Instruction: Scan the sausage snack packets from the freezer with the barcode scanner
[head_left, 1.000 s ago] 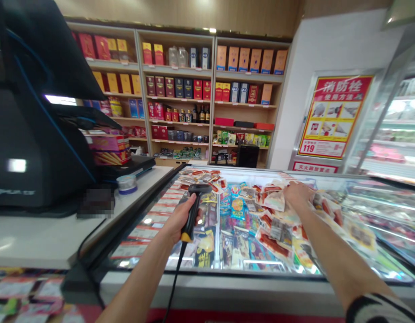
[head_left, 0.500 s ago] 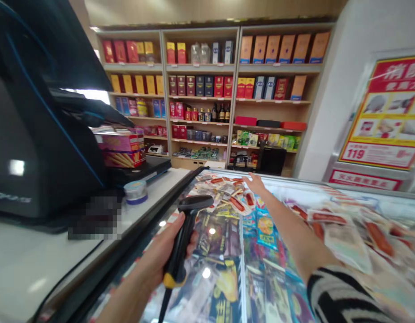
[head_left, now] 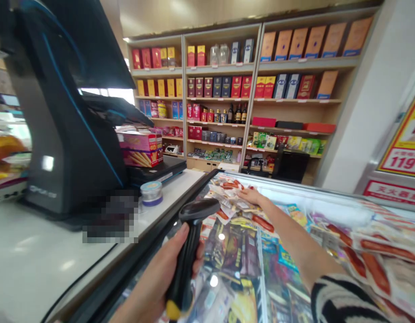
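Observation:
My left hand point(head_left: 174, 264) is wrapped round the black grip of a barcode scanner point(head_left: 189, 251) with a yellow base. The scanner's head is raised over the freezer's left edge. At the far left of the glass top lies a pile of clear sausage packets point(head_left: 227, 185). My right hand point(head_left: 251, 196) is down on this pile, its fingers bent onto a sausage packet; the fingertips are partly hidden. A red sausage packet point(head_left: 263, 223) lies just below my right wrist. More sausage packets point(head_left: 378, 264) are heaped on the right side of the glass.
A black checkout terminal point(head_left: 79, 134) stands on the white counter point(head_left: 59, 273) at left, with a purple snack box point(head_left: 142, 148) and a round tub point(head_left: 151, 193). Colourful bags point(head_left: 234, 244) show inside the freezer. Shelves point(head_left: 221, 69) of boxed goods line the back.
My right hand has moved from the right-hand heap across to the far left pile, then down onto it. My left hand keeps the scanner. The view has turned right and come closer.

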`<state>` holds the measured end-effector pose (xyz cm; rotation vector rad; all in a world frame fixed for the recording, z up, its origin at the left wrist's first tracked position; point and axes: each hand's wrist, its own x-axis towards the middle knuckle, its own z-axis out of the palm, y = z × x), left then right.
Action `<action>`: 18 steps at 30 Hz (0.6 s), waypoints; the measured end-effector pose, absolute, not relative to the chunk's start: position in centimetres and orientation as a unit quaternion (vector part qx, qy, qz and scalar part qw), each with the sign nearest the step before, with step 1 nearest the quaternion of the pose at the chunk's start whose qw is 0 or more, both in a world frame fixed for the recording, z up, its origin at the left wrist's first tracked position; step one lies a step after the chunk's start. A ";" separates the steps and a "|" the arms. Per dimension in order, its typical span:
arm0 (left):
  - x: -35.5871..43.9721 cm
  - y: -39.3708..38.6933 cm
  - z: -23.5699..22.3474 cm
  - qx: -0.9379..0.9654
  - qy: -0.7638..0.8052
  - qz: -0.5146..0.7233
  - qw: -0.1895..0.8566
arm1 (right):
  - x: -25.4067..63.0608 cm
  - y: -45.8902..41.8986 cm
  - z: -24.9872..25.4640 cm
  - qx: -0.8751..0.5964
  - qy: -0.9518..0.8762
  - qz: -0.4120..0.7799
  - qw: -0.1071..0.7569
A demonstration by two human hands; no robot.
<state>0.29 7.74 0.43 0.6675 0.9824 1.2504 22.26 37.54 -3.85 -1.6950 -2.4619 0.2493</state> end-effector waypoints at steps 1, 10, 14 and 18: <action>0.2 7.8 0.5 0.301 0.427 0.555 0.647 | 21.8 35.8 -3.8 -0.555 -0.825 0.078 0.074; -0.3 7.3 1.1 0.315 0.370 0.590 0.645 | 19.4 23.4 -1.8 -0.397 -0.898 0.146 0.123; 0.0 6.8 1.1 0.290 0.359 0.598 0.655 | 18.8 28.8 1.2 -0.588 -0.783 0.066 0.192; 0.3 6.5 0.9 0.244 0.388 0.602 0.654 | 16.8 38.0 0.3 -0.615 -0.756 0.020 0.224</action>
